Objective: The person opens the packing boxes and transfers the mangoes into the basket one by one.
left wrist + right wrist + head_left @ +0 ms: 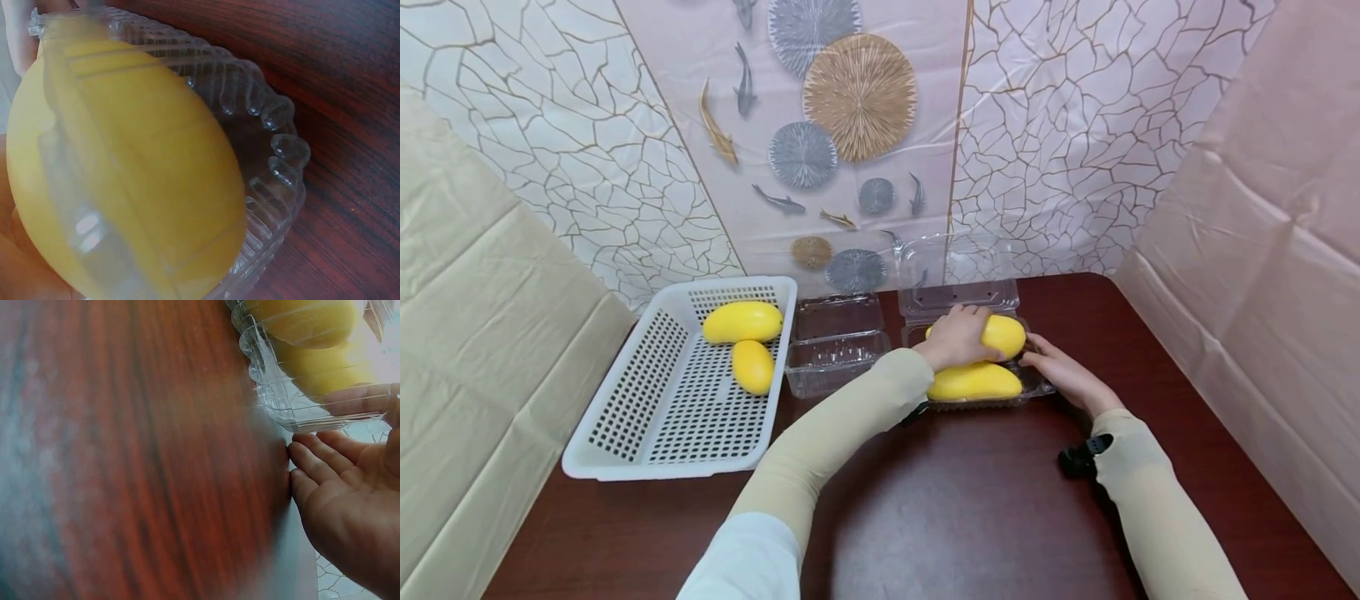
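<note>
My left hand [958, 336] grips a yellow mango [1003, 335] at the back of a clear plastic clamshell box [1033, 385]. A second mango [976, 382] lies in front of it, inside the box. In the left wrist view, one mango [144, 169] fills much of the picture behind clear ribbed plastic. My right hand [1066, 372] is at the box's right side. In the right wrist view, the fingers of that hand [350, 487] are fairly straight, with several tips at the table and one finger along the plastic wall. The left palm's underside is hidden.
The box's clear lid [958, 271] stands raised at the back, against the patterned wall covering. Left of it sits another clear plastic box [838, 367], lid open. A white perforated basket [602, 467] at the left holds two mangoes [742, 322]. Fabric walls border the dark wooden table [970, 500].
</note>
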